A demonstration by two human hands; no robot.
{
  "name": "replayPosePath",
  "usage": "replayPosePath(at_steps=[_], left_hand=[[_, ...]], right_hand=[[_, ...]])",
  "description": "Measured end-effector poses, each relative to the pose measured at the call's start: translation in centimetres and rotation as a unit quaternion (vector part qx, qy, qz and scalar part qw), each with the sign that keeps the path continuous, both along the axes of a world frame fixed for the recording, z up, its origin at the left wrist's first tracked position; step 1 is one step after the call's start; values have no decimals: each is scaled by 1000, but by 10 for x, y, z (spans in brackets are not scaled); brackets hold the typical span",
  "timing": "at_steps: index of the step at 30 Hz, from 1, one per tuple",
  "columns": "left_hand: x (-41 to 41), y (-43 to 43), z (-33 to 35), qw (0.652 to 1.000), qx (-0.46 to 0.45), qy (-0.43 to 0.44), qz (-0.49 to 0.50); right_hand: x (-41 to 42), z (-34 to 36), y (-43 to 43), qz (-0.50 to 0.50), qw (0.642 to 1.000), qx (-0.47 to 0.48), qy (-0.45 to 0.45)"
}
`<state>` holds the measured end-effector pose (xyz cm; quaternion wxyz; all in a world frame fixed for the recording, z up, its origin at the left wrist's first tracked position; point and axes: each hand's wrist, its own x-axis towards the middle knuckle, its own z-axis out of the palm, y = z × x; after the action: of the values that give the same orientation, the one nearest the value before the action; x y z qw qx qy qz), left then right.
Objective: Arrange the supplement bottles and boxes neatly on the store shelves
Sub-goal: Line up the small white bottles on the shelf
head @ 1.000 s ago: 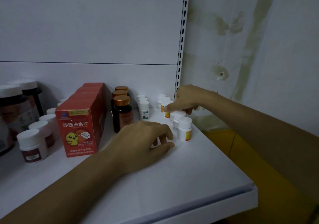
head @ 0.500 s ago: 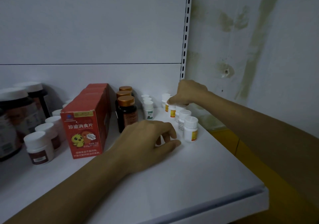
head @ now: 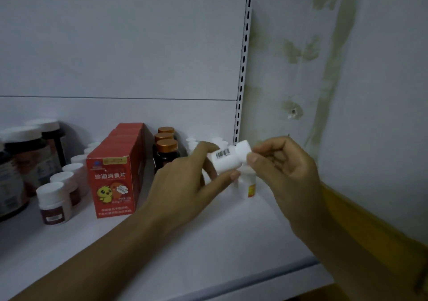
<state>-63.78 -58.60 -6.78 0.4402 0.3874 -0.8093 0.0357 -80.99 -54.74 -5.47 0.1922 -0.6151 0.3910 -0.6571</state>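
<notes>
White metal shelf [head: 208, 242] carries the stock. You hold a small white plastic bottle with a barcode label [head: 228, 161] tilted in the air, right of the red cardboard box [head: 111, 185]. Your left hand [head: 185, 189] pinches the bottle's body in its grip. Your right hand [head: 282, 168] pinches the cap in its grip. Three dark bottles with copper caps [head: 166, 152] stand just right of the box.

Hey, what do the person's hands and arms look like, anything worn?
No gloves, rings or watch on the left hand or the right hand. The left forearm and right forearm are uncovered to the picture's edge, no sleeve showing. The nails look short and unpainted.
</notes>
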Motion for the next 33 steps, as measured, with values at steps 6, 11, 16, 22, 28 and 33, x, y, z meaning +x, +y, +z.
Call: replayPosePath(at_steps=[6,11,16,22,28,33], left_hand=[[-4,3,-6,993,-69,-41,-87],[-4,4,-8,993,-40,-58,-96],[-6,10,-6,991,-31,-58,-119],[-5,9,-5,988,-64,-67,-124],[-6,9,-5,987,-82,-69,-118],[-5,9,-5,985,-87,-71,-131]], right_hand=[[-7,-21,26,75,984,160,-26],[-12,-26,25,77,982,171,-23],[-13,-24,24,74,986,149,-32],[-12,-25,22,77,985,155,-7],[-14,-24,22,96,984,152,-18],[-14,-27,21,85,984,155,-9]])
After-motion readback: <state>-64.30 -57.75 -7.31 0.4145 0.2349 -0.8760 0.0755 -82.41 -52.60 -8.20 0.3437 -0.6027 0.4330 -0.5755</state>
